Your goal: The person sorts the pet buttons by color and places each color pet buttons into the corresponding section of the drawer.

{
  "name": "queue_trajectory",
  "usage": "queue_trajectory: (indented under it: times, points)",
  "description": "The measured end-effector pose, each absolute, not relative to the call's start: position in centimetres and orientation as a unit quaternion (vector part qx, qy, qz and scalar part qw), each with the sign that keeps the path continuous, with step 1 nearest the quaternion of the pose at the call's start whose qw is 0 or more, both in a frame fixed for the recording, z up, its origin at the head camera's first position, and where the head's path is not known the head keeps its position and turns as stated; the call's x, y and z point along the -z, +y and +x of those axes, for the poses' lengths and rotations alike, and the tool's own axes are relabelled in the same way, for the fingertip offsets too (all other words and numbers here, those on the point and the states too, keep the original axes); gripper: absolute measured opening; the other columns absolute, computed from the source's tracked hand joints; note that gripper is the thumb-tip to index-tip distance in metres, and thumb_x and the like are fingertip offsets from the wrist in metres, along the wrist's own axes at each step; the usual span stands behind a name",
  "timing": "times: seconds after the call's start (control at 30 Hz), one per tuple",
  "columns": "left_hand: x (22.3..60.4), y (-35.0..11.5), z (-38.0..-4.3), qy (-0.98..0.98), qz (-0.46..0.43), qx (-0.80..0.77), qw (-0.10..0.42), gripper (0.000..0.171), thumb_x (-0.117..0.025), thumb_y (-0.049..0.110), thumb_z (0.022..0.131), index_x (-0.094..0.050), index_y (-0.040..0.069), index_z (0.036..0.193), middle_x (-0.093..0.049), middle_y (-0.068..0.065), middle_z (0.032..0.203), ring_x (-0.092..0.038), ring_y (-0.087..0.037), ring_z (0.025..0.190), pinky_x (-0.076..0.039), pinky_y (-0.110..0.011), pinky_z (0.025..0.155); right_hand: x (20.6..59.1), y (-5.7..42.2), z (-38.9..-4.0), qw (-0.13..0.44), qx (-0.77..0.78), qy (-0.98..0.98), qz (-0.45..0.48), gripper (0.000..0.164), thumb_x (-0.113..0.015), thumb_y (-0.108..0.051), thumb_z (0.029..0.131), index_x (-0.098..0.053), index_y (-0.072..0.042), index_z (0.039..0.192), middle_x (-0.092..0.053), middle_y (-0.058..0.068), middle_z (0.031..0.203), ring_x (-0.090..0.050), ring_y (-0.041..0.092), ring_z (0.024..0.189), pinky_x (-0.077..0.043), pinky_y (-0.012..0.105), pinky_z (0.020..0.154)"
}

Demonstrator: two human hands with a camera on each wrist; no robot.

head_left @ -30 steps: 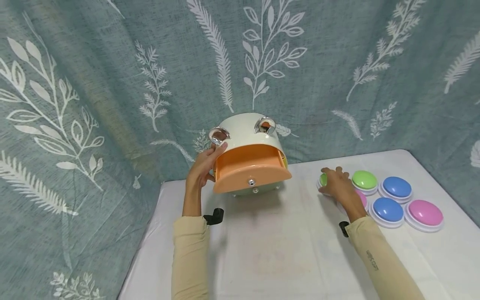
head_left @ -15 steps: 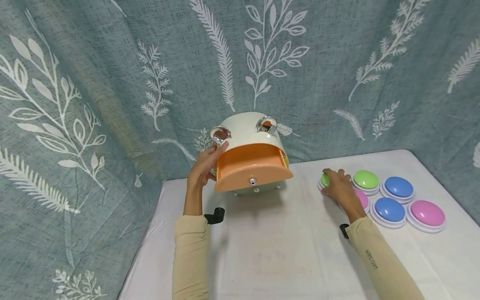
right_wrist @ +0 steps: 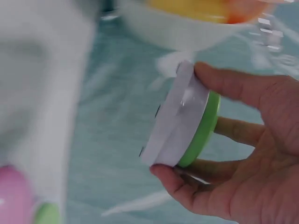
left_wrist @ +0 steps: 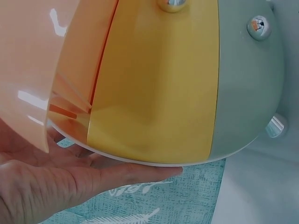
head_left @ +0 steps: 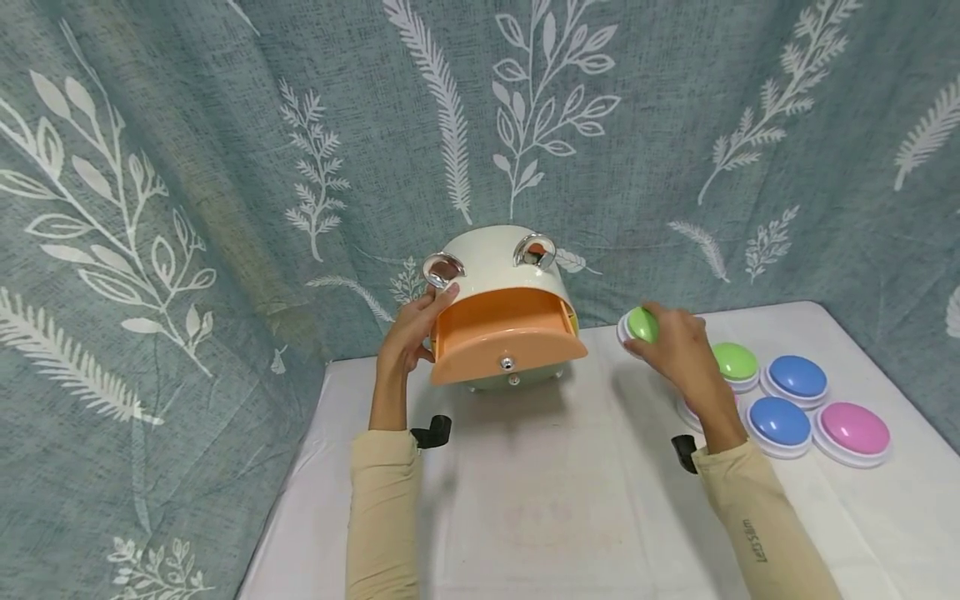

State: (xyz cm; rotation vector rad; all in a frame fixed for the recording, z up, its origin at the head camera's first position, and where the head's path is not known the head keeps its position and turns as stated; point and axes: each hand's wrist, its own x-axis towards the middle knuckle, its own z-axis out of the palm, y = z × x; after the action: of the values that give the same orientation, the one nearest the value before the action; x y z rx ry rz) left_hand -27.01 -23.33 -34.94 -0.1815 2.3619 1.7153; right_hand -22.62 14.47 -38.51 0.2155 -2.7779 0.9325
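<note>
Above the surface (head_left: 540, 500), right grip (head_left: 678, 346): pinching the green button (head_left: 643, 323) by its rim, thumb on one edge, fingertips on the opposite one.
Green button: lifted clear, between the cabinet and the other buttons, tilted with its dome turned toward the palm.
Weight and feel: probably light and stiff; the glossy dome may be slippery and could give if pressed.
Where to hold it: white base (right_wrist: 175, 119), across its edge, keeping pressure off the dome.
Left grip (head_left: 411, 333): spread against the cabinet's left side, one finger reaching onto the shell's front.
Cabinet (head_left: 495, 250): standing at the back of the surface; looks like hard, smooth plastic, likely light enough to shift, so best steadied by the shell.
Orange drawer (head_left: 491, 348): pulled out at the top; its front looks thin, so the metallic knob (head_left: 507, 363) seems the better hold.
Other buttons: second green (head_left: 735, 362), two blue (head_left: 798, 376) and a pink (head_left: 853, 427) grouped at right; another is partly hidden by the right arm (head_left: 765, 508).
Backdrop: leaf-patterned cloth (head_left: 247, 167).
</note>
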Motion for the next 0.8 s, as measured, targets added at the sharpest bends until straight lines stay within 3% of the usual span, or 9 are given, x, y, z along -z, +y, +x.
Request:
queue_trajectory:
  times: [0.27,0.53,0.7,0.8]
  points:
    - [35.1,-23.3,-27.1,0.804,-0.064,-0.581,0.109,0.084,-0.061,0.070,0.094,-0.045,0.021,0.161,-0.054,-0.019,0.155,-0.070,-0.015,0.093,-0.059,-0.031,0.053,32.4,12.3,-20.8,0.115,-0.376,-0.916,0.083,0.065,-0.083,-0.033,0.087,-0.063,-0.003,0.141,-0.070,0.025,0.130,-0.063,0.037,0.101,-0.046,0.039,0.077]
    - [35.0,-23.4,-27.1,0.803,-0.061,-0.583,0.107,0.087,-0.060,0.071,0.094,-0.040,0.021,0.163,-0.049,-0.016,0.160,-0.070,-0.019,0.100,-0.060,-0.032,0.053,29.5,6.7,-20.3,0.124,-0.424,-0.883,0.156,0.061,-0.087,-0.030,0.083,-0.069,-0.006,0.136,-0.074,0.017,0.129,-0.059,0.034,0.106,-0.046,0.041,0.085]
    - [35.0,-23.3,-27.1,0.804,-0.060,-0.582,0.106,0.088,-0.060,0.072,0.094,-0.039,0.023,0.163,-0.048,-0.016,0.162,-0.069,-0.021,0.105,-0.059,-0.031,0.054,28.2,2.8,-21.1,0.086,-0.402,-0.886,0.214,0.058,-0.085,-0.031,0.085,-0.070,-0.005,0.134,-0.076,0.014,0.120,-0.066,0.028,0.095,-0.054,0.038,0.079]
    - [35.0,-23.4,-27.2,0.803,-0.059,-0.584,0.105,0.086,-0.060,0.071,0.095,-0.042,0.021,0.162,-0.051,-0.016,0.158,-0.068,-0.019,0.102,-0.057,-0.029,0.052,27.8,0.9,-21.7,0.060,-0.374,-0.896,0.230,0.055,-0.084,-0.035,0.087,-0.071,-0.004,0.130,-0.075,0.011,0.108,-0.065,0.022,0.084,-0.052,0.032,0.072]
